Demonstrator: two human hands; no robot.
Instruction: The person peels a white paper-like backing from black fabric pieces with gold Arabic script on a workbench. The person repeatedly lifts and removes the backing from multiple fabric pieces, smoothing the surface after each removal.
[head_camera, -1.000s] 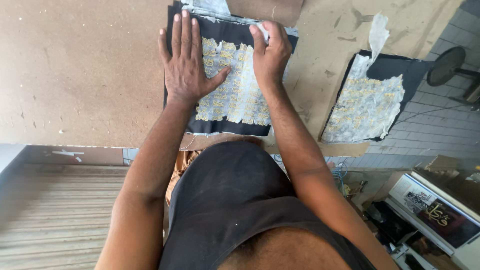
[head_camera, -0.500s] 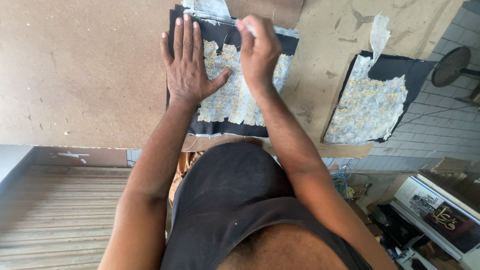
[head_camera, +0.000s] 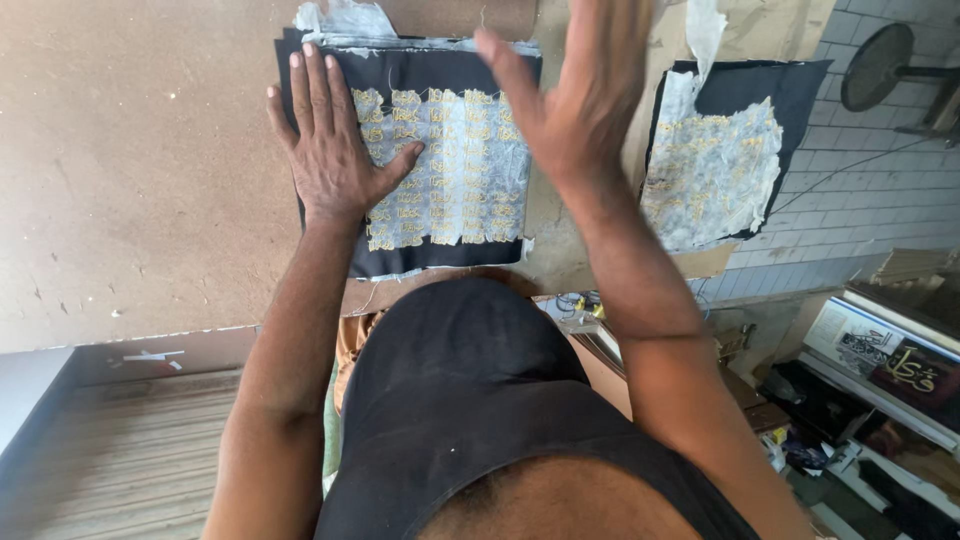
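A dark cloth panel with gold embroidered rows and thin white backing paper lies flat on a brown board table. My left hand presses flat on the panel's left part, fingers spread, thumb pointing right. My right hand is raised above the panel's right edge, palm open and blurred, with nothing in it. A second dark embroidered panel covered in torn white paper lies to the right, untouched.
Torn scraps of white paper lie at the first panel's far edge. A standing fan and a tiled floor are at the right. Framed dark pieces with gold lettering lean at lower right. The table's near edge runs along the left.
My right hand has lifted off the cloth panel and moved right, opening up above its edge. My left hand stays pressed on the panel.
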